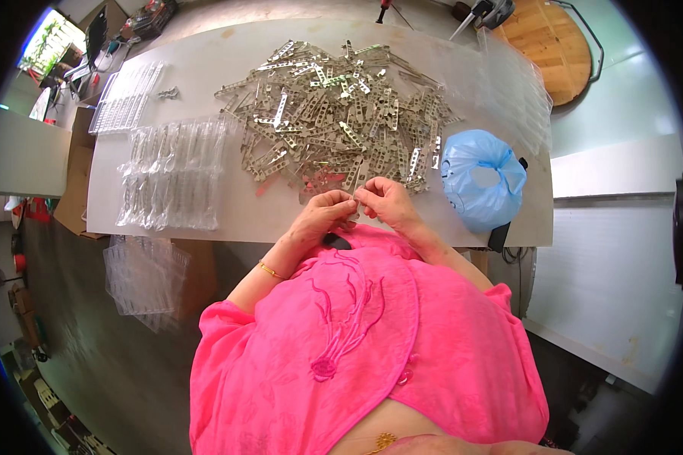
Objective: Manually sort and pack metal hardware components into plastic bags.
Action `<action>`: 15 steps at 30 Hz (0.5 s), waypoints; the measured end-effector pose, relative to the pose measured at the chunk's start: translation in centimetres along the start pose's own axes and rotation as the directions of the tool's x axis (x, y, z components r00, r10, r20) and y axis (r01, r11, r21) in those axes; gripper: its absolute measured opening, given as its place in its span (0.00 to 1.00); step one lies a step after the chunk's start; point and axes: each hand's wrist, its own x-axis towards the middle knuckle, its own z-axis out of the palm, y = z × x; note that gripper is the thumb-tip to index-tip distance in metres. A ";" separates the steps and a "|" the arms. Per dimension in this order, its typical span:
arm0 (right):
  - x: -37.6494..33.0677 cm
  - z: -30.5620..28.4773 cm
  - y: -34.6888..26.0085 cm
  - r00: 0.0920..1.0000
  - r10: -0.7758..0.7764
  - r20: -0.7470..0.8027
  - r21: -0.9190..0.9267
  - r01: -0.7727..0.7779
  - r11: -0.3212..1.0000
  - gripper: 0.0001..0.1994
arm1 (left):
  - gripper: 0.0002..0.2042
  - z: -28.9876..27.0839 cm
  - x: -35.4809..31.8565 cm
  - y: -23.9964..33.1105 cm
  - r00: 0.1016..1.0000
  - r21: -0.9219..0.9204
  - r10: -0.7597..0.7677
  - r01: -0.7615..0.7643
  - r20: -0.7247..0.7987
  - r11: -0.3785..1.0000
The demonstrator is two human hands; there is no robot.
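Observation:
A large heap of flat silvery metal strips with punched holes [334, 114] covers the middle of the table. At the heap's near edge, my left hand [326, 214] and my right hand [389, 203] meet in front of my body, fingertips almost touching. Each has thumb and fingers pinched together. Whatever small thing lies between them is too hidden by the fingers to name. Just beyond the hands, a few red pieces [322, 182] show among the strips.
Left of the heap lie a clear plastic tray of wrapped pieces [173, 174] and clear trays [129, 95]; more trays [146, 277] stand below the table edge. To the right sit a blue plastic bag [482, 180] and clear plastic sheets [517, 95]. A round wooden board [546, 45] stands behind.

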 end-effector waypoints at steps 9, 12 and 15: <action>1.5 0.9 -0.6 1.000 -0.007 -0.014 0.136 0.009 0.991 0.13 | 0.07 -2.2 -1.5 -0.3 1.000 -0.235 -0.002 -0.004 -0.027 0.972; 2.4 2.1 -1.5 0.999 -0.014 0.046 0.168 0.006 0.986 0.15 | 0.06 -3.3 -2.4 0.2 0.999 -0.234 -0.010 0.001 -0.036 0.972; 3.0 3.8 -2.6 0.994 0.010 0.110 0.210 -0.033 0.977 0.17 | 0.06 -4.6 -3.3 0.8 1.000 -0.246 -0.012 0.008 -0.013 0.969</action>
